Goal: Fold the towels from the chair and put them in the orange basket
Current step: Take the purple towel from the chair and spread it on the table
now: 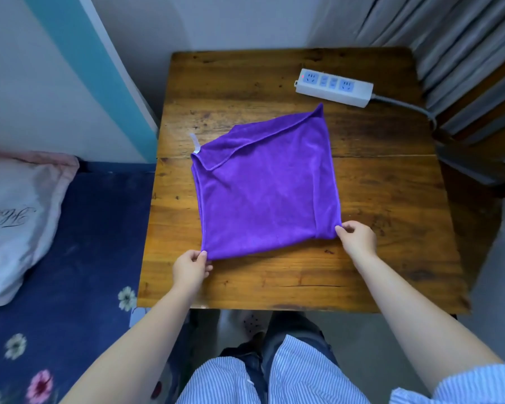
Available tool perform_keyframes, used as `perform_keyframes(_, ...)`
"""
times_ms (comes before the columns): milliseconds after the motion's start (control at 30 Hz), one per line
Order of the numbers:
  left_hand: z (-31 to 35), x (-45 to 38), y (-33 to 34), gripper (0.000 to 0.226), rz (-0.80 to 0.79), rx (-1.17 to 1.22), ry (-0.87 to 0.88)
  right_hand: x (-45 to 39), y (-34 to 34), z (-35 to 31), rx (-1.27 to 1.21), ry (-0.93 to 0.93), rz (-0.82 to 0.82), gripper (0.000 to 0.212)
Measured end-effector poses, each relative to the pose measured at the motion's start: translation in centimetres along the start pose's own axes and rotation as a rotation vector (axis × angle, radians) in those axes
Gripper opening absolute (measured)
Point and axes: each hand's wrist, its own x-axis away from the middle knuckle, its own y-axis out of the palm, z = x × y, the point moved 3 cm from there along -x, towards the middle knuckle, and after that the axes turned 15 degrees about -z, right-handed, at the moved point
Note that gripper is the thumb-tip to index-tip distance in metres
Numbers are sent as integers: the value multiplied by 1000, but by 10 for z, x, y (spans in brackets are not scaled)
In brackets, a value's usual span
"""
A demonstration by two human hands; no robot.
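A: Where is the purple towel (267, 188)?

B: It lies folded over on the wooden table (391, 199), a white loop tag (195, 144) at its far left corner. The left hand (190, 268) pinches the near left corner; the right hand (357, 237) pinches the near right corner.

A: Anything close by?

B: A white power strip (334, 87) sits just beyond the towel's far corner, its grey cable (405, 104) running off the right edge. A pillow (15, 223) rests on the floral bedsheet (79, 258) to the left.
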Motion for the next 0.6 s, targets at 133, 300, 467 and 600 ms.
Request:
perform_keyframes(133,1,-1,-22,16,128,-15,30,1,-21,7,31,31,77,25)
perform_keyframes(300,-8,-3,-33,32,118,-178,14,2,-27,22,103,52,68,22)
perform_keyframes(467,-15,-1,-25,14,101,-386,-39,8,-10,28,216,20,55,26)
perform_keyframes(600,-8,12,-19,34,119,-886,203,19,-1,30,665,-371,139,44)
